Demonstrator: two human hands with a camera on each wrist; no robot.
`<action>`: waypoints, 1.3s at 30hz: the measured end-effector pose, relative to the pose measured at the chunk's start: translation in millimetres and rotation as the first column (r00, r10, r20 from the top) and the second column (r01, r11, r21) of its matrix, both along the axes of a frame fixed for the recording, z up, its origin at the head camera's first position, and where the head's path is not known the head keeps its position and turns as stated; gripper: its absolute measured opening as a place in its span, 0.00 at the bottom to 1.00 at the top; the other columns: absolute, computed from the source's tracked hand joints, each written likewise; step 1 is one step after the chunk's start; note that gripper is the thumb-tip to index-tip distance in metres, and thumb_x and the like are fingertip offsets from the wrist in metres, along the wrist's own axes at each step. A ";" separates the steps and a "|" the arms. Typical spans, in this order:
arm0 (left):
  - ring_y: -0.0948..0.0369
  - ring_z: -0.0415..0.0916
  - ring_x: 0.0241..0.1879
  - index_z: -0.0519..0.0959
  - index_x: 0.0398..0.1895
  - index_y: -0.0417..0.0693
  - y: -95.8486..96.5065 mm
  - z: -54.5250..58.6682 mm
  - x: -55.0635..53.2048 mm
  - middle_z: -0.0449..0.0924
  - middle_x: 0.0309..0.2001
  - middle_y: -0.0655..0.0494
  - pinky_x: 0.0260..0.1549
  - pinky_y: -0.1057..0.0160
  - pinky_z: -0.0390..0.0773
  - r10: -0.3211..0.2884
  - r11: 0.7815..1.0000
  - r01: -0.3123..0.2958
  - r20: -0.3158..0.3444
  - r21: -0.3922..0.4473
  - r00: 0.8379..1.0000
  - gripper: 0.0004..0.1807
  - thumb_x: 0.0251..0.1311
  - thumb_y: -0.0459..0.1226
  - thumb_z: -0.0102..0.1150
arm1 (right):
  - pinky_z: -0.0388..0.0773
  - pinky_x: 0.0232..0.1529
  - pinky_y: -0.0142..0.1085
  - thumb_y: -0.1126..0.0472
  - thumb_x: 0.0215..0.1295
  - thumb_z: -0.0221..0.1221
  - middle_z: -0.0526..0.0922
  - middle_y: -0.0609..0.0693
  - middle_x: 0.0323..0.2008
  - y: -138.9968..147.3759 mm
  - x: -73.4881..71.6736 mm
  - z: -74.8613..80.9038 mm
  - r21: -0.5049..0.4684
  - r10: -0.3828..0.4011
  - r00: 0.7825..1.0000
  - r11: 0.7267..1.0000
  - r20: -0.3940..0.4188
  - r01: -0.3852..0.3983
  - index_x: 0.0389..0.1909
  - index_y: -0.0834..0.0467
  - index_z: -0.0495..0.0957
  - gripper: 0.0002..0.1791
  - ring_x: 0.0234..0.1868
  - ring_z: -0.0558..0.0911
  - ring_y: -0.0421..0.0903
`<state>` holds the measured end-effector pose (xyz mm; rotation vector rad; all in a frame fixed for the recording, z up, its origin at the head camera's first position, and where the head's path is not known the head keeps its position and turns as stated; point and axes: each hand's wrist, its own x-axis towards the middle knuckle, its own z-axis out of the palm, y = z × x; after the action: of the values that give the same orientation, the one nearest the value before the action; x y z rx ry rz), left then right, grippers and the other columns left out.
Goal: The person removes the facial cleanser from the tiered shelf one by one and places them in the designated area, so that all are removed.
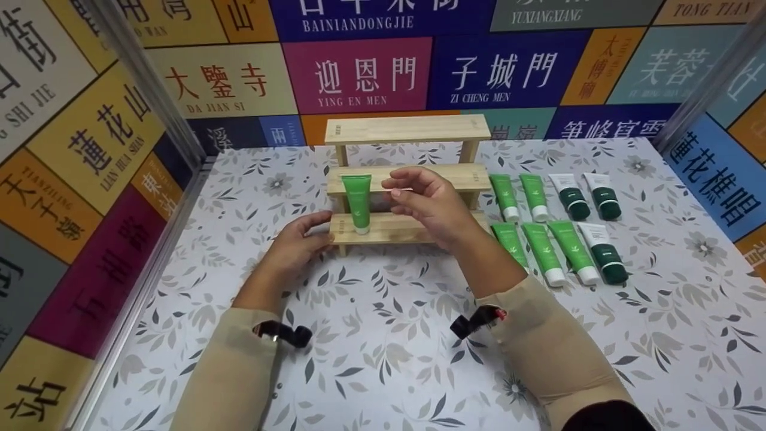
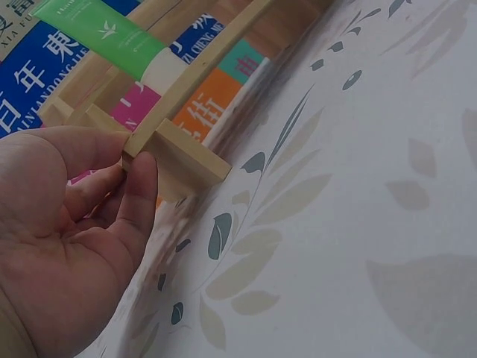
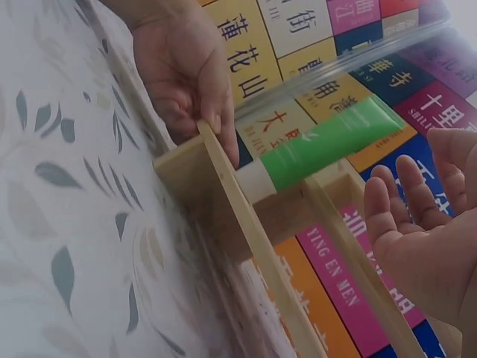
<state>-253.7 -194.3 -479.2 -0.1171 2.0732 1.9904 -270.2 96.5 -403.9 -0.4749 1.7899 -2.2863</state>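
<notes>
A light green tube [image 1: 358, 203] with a white cap stands cap-down on the lowest step of a three-step wooden rack [image 1: 407, 230], near its left end. My left hand [image 1: 299, 239] pinches that step's left end between thumb and fingers, as the left wrist view shows close up. To the right of the tube, my right hand [image 1: 434, 203] hovers in front of the middle step with its fingers loosely bent and nothing between them. In the right wrist view, a gap separates the right fingertips [image 3: 378, 201] from the green tube [image 3: 328, 145].
Right of the rack, two rows of tubes lie on the floral cloth [image 1: 383, 359]: several light green tubes [image 1: 544, 254] and several white-and-dark-green tubes [image 1: 603, 254]. Panels of coloured signs [image 1: 359, 78] stand behind and at both sides.
</notes>
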 end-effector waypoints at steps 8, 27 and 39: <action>0.59 0.85 0.56 0.70 0.78 0.47 -0.2 0.2 -0.6 0.74 0.74 0.47 0.55 0.65 0.84 -0.003 1.000 0.003 -0.011 0.002 1.000 0.32 0.71 0.29 0.61 | 0.85 0.63 0.44 0.71 0.72 0.64 0.87 0.56 0.55 -20.7 -3.9 2.2 -0.006 -0.034 0.999 0.999 -0.012 0.034 0.59 0.58 0.81 0.17 0.62 0.84 0.57; 0.55 0.85 0.59 0.71 0.78 0.48 0.1 -1.1 -0.4 0.78 0.70 0.45 0.59 0.62 0.83 -0.007 1.000 0.006 0.003 0.021 1.000 0.31 0.72 0.29 0.60 | 0.85 0.54 0.36 0.68 0.73 0.65 0.87 0.50 0.46 -44.3 -2.8 -9.4 0.078 -0.142 0.980 0.985 -0.137 0.154 0.54 0.59 0.83 0.11 0.49 0.85 0.44; 0.57 0.85 0.58 0.71 0.78 0.50 0.1 -0.9 0.8 0.76 0.72 0.49 0.59 0.60 0.82 -0.002 1.000 0.002 0.004 0.008 1.000 0.31 0.71 0.31 0.60 | 0.84 0.61 0.55 0.66 0.75 0.64 0.86 0.48 0.46 -37.4 -3.8 -12.2 0.086 -0.170 0.975 0.979 -0.146 0.183 0.58 0.56 0.81 0.13 0.49 0.84 0.44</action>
<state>-252.9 -194.1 -480.1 -0.1173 2.0620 1.9959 -274.0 59.1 -416.1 -0.4853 2.0786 -2.3155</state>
